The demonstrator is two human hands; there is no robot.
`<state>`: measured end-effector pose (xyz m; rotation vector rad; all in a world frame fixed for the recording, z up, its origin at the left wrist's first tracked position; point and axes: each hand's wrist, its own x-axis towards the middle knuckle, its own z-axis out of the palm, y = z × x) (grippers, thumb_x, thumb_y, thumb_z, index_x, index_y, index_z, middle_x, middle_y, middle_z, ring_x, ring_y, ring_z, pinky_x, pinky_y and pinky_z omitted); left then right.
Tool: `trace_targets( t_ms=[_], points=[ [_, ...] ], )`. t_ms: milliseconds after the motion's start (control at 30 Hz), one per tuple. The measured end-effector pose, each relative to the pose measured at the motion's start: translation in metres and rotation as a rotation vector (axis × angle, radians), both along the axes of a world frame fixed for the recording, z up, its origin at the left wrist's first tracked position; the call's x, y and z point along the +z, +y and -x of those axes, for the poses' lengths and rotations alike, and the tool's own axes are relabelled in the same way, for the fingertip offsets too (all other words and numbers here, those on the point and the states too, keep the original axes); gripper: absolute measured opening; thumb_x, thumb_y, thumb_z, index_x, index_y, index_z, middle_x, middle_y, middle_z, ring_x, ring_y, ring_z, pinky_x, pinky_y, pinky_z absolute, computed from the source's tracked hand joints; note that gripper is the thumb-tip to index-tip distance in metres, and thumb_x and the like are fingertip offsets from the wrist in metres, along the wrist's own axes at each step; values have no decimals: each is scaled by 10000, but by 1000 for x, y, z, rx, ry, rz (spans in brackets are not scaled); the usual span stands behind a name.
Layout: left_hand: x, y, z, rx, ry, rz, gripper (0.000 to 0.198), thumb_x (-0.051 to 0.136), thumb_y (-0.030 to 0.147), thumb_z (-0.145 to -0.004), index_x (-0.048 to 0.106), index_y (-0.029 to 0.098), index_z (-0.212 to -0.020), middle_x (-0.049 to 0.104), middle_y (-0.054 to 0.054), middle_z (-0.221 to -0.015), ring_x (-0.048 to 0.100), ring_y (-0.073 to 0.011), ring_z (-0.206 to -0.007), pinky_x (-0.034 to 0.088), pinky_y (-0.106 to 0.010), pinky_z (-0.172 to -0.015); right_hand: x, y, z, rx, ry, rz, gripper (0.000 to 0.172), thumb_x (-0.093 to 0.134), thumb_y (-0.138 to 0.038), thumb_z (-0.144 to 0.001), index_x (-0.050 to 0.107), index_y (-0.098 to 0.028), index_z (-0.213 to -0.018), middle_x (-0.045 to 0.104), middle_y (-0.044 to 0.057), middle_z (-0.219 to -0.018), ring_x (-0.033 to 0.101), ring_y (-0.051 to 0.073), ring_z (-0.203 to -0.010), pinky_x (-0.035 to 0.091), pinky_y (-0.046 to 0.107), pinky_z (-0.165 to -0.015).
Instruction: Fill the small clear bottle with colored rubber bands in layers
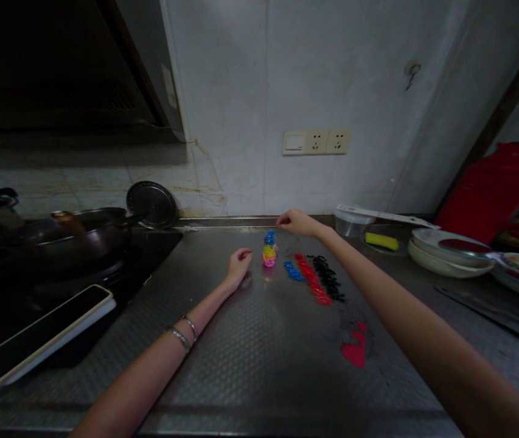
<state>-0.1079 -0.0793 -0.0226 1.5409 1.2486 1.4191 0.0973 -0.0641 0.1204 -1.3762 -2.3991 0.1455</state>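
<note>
A small upright stack of looped pieces (269, 250), pink at the bottom, yellow in the middle and blue on top, stands on the metal counter (250, 365). My right hand (299, 222) is just above and right of its top, thumb and fingers pinched; anything between them is too small to make out. To the left of the stack, my left hand (240, 266) is closed with its fingertips together, apart from it. Whether it holds something cannot be seen. Loose blue pieces (294, 271), red pieces (314, 281) and black pieces (327, 277) lie in rows beneath my right forearm.
A torn red flat scrap (355, 350) lies nearer me. On the left are a phone (40, 334), a pan (81, 234) on the stove and a round lid (151, 205). A yellow sponge (381, 241), bowls (442, 261) and a red jug (491, 188) occupy the right.
</note>
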Motion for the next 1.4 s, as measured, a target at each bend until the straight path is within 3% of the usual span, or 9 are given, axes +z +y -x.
trace_targets(
  t_ms=[200,333,467,633,767,1000,1167,1400],
  points=[
    [7,-2,-8,12,107,-237,361,624,267,-661,568,131,-990,573,-50,-845,508,-130,-736,406,-240,-663,-49,2,-22,-10,-40,72,253,498,-113,-693,697,-112,-850,694,52,-820,610,153,-746,445,207,-683],
    [16,1,-18,-31,120,-267,536,679,309,-626,499,149,-1104,556,-97,-1016,518,-173,-882,406,-264,-706,-76,4,-22,15,-102,108,291,491,-111,-706,689,-139,-917,694,50,-852,610,149,-755,441,204,-691],
    [20,6,-31,-67,144,-283,635,699,346,-607,455,154,-1161,543,-112,-1059,504,-200,-966,392,-305,-784,-90,4,-14,-52,-179,112,300,501,-193,-742,663,-177,-995,684,76,-897,617,167,-792,439,210,-674],
    [16,13,-46,-39,133,-292,664,708,368,-596,448,160,-1170,549,-108,-1047,505,-198,-968,385,-314,-812,-94,3,-1,-222,-282,97,307,503,-260,-750,645,-203,-1016,654,123,-989,612,229,-891,450,263,-691],
    [12,17,-52,-36,105,-287,615,705,373,-600,480,178,-1138,562,-95,-1027,517,-190,-939,396,-312,-799,-98,6,4,-262,-317,109,293,496,-270,-749,649,-181,-983,642,140,-1006,602,248,-928,456,280,-705],
    [9,17,-53,-10,184,-300,408,640,370,-678,566,158,-1018,600,-85,-923,539,-183,-850,412,-315,-768,-105,13,5,-218,-333,74,247,473,-275,-771,663,-175,-894,652,126,-962,614,232,-878,443,251,-668],
    [9,17,-53,-10,187,-299,369,629,379,-685,594,146,-969,608,-84,-893,545,-184,-829,413,-308,-754,-101,14,2,-160,-326,94,215,481,-252,-768,654,-169,-863,657,108,-918,614,198,-830,420,217,-626],
    [6,20,-53,-49,133,-305,354,638,354,-680,604,146,-965,616,-80,-886,542,-183,-825,409,-311,-768,-74,11,-19,-96,-144,50,162,527,-190,-722,653,-146,-813,662,66,-823,582,139,-747,401,192,-638]
  ],
)
